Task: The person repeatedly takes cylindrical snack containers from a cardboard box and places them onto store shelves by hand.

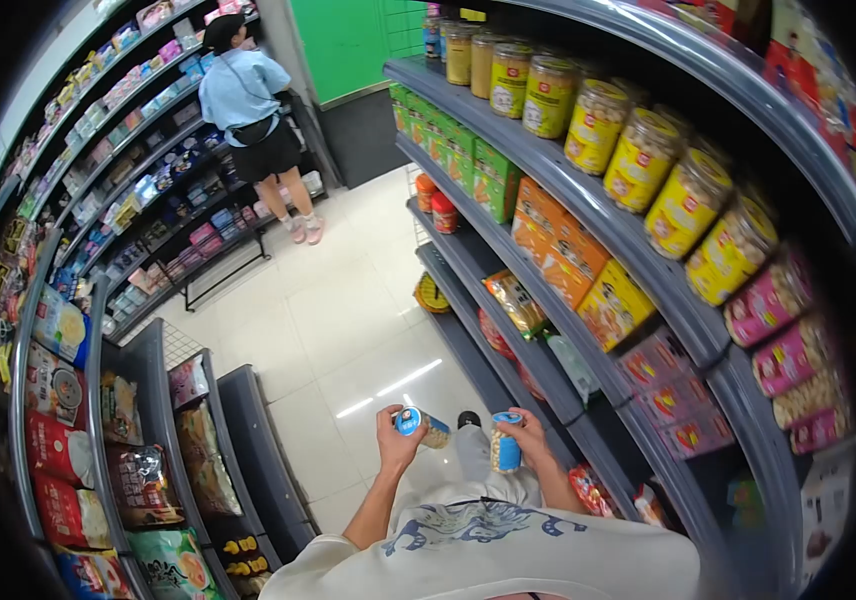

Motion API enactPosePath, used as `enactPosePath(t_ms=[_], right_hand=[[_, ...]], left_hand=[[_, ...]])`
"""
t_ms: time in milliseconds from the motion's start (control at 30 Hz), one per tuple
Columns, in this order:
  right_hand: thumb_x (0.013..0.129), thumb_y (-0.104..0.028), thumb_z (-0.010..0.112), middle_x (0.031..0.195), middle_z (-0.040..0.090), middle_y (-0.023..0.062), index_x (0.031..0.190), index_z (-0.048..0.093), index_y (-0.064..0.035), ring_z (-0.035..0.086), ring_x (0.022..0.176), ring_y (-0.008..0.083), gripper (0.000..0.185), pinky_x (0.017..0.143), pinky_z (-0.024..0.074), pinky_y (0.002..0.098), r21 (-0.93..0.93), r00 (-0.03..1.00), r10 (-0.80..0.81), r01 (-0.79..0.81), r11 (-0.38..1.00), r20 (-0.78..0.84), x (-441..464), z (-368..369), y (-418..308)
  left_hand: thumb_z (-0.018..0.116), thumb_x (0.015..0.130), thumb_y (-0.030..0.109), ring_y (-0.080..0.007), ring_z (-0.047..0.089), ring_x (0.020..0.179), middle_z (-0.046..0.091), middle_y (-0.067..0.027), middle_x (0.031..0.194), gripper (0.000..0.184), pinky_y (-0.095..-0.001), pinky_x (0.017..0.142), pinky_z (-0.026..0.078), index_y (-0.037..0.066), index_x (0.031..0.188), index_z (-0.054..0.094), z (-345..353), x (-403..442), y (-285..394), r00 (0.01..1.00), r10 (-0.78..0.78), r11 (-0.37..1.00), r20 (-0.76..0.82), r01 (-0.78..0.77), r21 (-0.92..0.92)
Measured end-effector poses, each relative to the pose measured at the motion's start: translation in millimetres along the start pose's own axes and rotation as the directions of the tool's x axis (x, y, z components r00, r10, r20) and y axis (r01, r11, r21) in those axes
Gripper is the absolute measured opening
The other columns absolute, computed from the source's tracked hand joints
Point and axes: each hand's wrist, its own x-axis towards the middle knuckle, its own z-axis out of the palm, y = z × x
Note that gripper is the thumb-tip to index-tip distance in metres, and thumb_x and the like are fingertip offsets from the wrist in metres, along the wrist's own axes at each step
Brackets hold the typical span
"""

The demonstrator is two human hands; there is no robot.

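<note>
Two clear jars with blue lids and labels are in my hands, low in the middle of the head view. My left hand (397, 440) is wrapped round one jar (434, 432), which tilts with its blue lid towards me. Round the other jar (506, 446), held more upright, the fingers of my right hand (526, 436) are closed. Pale pieces show through both jars. The jars are apart from each other, in front of my light shirt and trousers.
Right of me, a grey shelf unit (548, 146) holds yellow-labelled jars (689, 203), orange boxes (554, 240) and pink packs. Shelves with bagged food (150, 484) stand on the left. Farther off, a person (249, 100) in a blue top stands by shelves, beyond the tiled floor (348, 300).
</note>
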Motion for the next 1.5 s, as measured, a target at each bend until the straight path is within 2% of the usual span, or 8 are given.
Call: enactPosePath(t_ms=[133, 433, 733, 900, 1033, 1133, 1233, 1500], right_hand=[[0.074, -0.011, 0.077, 0.103, 0.061, 0.011, 0.125, 0.047, 0.0011, 0.061, 0.089, 0.0171, 0.06, 0.077, 0.0515, 0.0298, -0.086, 0.985, -0.027, 0.042, 0.995, 0.172, 59, 41, -49], [0.073, -0.017, 0.078, 0.106, 0.062, 0.0117, 0.127, 0.049, 0.0016, 0.061, 0.094, 0.0171, 0.064, 0.082, 0.0495, 0.0287, -0.217, 0.87, -0.035, 0.162, 0.963, 0.491, 156, 101, -148], [0.071, -0.019, 0.08, 0.107, 0.063, 0.0106, 0.123, 0.054, 0.0003, 0.06, 0.098, 0.0161, 0.062, 0.086, 0.0484, 0.0303, -0.267, 0.898, -0.018, 0.15, 0.952, 0.441, 187, 101, -182], [0.071, -0.014, 0.079, 0.105, 0.063, 0.0096, 0.122, 0.055, -0.0005, 0.062, 0.093, 0.0162, 0.058, 0.083, 0.0494, 0.0294, -0.238, 0.929, -0.034, 0.13, 0.963, 0.368, 212, 122, -182], [0.069, -0.018, 0.08, 0.107, 0.062, 0.0106, 0.125, 0.052, -0.0027, 0.062, 0.093, 0.0171, 0.066, 0.079, 0.0505, 0.0303, -0.127, 0.949, -0.103, 0.147, 0.981, 0.299, 232, 138, -182], [0.071, -0.011, 0.078, 0.105, 0.062, 0.0096, 0.124, 0.052, -0.0011, 0.062, 0.092, 0.0174, 0.06, 0.08, 0.0511, 0.0311, -0.003, 0.987, -0.049, 0.05, 0.999, 0.154, 245, 157, -185], [0.071, -0.014, 0.078, 0.106, 0.062, 0.0098, 0.125, 0.051, -0.0022, 0.063, 0.088, 0.0158, 0.062, 0.077, 0.0506, 0.0287, 0.143, 0.993, -0.11, 0.115, 0.983, -0.047, 260, 182, -172], [0.073, -0.011, 0.077, 0.109, 0.061, 0.0093, 0.124, 0.052, -0.0036, 0.061, 0.095, 0.0186, 0.057, 0.082, 0.0506, 0.0324, 0.12, 0.979, -0.072, 0.096, 0.988, -0.19, 261, 249, -158]], left_hand=[[0.079, 0.062, 0.017, -0.0213, 0.058, 0.091, 0.058, -0.0123, 0.098, 0.053, -0.0333, 0.081, 0.048, 0.001, 0.105, 0.052, -7, 47, 25, 0.992, 0.024, 1.0, -0.121, -0.023, 0.011], [0.075, 0.065, 0.013, -0.0175, 0.059, 0.088, 0.061, -0.0086, 0.096, 0.047, -0.0307, 0.08, 0.049, 0.002, 0.104, 0.052, 3, 159, 67, 0.987, 0.038, 0.995, -0.158, -0.051, -0.082], [0.071, 0.066, 0.001, -0.0159, 0.058, 0.093, 0.059, -0.008, 0.102, 0.048, -0.029, 0.085, 0.047, 0.002, 0.109, 0.051, 25, 236, 108, 0.994, 0.07, 0.956, -0.08, -0.09, -0.279], [0.072, 0.068, 0.001, -0.0153, 0.058, 0.095, 0.059, -0.0079, 0.103, 0.05, -0.029, 0.086, 0.048, 0.002, 0.113, 0.051, 9, 314, 142, 0.962, 0.268, 0.88, -0.053, -0.266, -0.394], [0.07, 0.07, 0.002, -0.0166, 0.056, 0.102, 0.055, -0.009, 0.111, 0.052, -0.0299, 0.092, 0.045, 0.0, 0.117, 0.048, -7, 404, 194, 0.856, 0.515, 0.748, -0.046, -0.475, -0.463], [0.07, 0.069, 0.0, -0.0171, 0.053, 0.107, 0.051, -0.0098, 0.117, 0.055, -0.0301, 0.095, 0.042, -0.001, 0.118, 0.046, -16, 470, 249, 0.757, 0.653, 0.617, -0.031, -0.555, -0.559], [0.071, 0.069, 0.0, -0.0183, 0.052, 0.11, 0.05, -0.0116, 0.121, 0.056, -0.0315, 0.097, 0.041, -0.001, 0.119, 0.045, -21, 529, 304, 0.591, 0.804, 0.432, -0.072, -0.662, -0.612], [0.066, 0.079, 0.003, -0.0245, 0.054, 0.113, 0.051, -0.0202, 0.128, 0.047, -0.0357, 0.098, 0.043, -0.002, 0.121, 0.045, -1, 604, 407, 0.362, 0.912, 0.102, -0.194, -0.656, -0.748]])
